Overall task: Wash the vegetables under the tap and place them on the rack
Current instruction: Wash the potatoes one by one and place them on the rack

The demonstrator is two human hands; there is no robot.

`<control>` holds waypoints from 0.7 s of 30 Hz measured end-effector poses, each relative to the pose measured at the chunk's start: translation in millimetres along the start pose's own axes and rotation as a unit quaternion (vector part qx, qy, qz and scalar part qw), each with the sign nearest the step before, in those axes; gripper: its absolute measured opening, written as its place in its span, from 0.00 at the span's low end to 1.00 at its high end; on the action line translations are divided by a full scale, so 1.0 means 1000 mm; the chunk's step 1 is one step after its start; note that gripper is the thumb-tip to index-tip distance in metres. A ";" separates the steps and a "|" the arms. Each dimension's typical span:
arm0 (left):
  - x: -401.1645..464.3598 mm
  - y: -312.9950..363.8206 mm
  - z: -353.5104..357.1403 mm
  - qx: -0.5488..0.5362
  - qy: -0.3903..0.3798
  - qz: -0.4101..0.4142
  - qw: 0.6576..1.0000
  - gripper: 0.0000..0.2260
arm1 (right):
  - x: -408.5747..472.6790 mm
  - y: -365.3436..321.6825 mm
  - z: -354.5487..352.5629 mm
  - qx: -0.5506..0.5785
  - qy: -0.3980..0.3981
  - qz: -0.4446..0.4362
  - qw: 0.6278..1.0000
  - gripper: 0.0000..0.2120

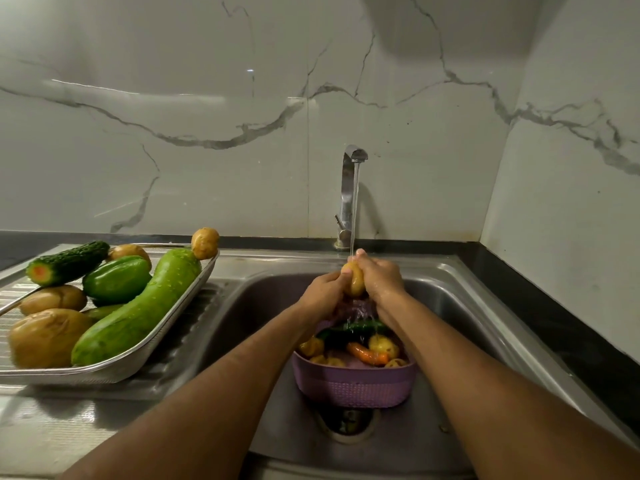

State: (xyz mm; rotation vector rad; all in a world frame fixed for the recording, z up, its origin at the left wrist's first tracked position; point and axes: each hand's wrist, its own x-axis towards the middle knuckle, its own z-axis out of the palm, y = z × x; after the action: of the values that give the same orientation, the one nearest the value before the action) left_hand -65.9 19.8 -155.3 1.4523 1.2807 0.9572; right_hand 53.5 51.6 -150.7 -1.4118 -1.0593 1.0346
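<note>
Both hands held one potato under the water from the tap, over the back of the sink. The left hand had its fingers curled round the left side of it, and the right hand had its fingers curled round the right side and top.

The potato was wet, so I think it could slip out. It would likely drop into the purple basket right below, or hit the sink. Water was running off the hands into the basket and could splash out.

In the basket I could count one carrot, one dark green long thing, and about four or five small yellow potatoes. Some were hidden by the arms.

The rack sat on the left side of the sink top. In it there were one long pale gourd, one green pepper, one bumpy cucumber, and four potatoes. A fifth potato sat at the rack's back right corner, on the end of the gourd. It could roll off. The rack was full, so one more potato might not stay put.
</note>
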 end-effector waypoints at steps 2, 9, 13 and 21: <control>0.001 -0.002 0.000 -0.045 -0.021 -0.022 0.999 0.16 | -0.003 -0.002 -0.004 -0.027 -0.042 0.027 0.998 0.15; 0.014 -0.008 0.011 -0.226 -0.001 -0.032 0.974 0.16 | -0.006 -0.003 -0.010 0.100 -0.084 0.030 0.991 0.11; 0.013 -0.005 0.017 -0.253 0.017 -0.031 0.967 0.15 | -0.002 0.001 -0.011 0.059 -0.084 -0.012 0.995 0.14; 0.016 -0.010 0.020 -0.180 0.061 0.047 0.981 0.15 | -0.001 0.012 -0.001 -0.044 -0.015 -0.095 0.994 0.13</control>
State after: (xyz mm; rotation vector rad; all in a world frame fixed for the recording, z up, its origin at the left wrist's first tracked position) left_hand -46.8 33.0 -170.5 1.1927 1.0626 1.2849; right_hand 54.7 49.5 -162.9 -1.3390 -1.2478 0.8830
